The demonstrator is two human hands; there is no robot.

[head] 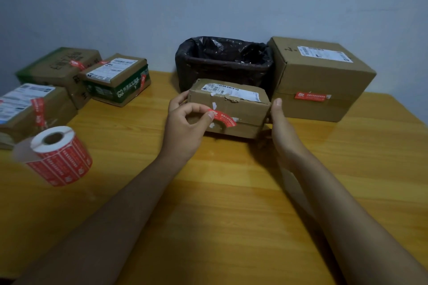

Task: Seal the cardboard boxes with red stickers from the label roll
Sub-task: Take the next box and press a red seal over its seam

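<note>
While our left hand (185, 127) pinches one end of a red sticker (222, 117) between thumb and forefinger against the near face of the small cardboard box (240, 109), our right hand (281, 122) rests its straight, closed fingers on that box's right side. We note the box at the table's (231, 192) centre, just before a black-lined bin (222, 60). We record the label roll (58, 155) near left, three stickered boxes (115, 78) far left, and a large sealed box (322, 78) right.

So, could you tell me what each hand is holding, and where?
The left hand pinches the red sticker by its left end. The right hand rests flat against the small box's right side.
</note>
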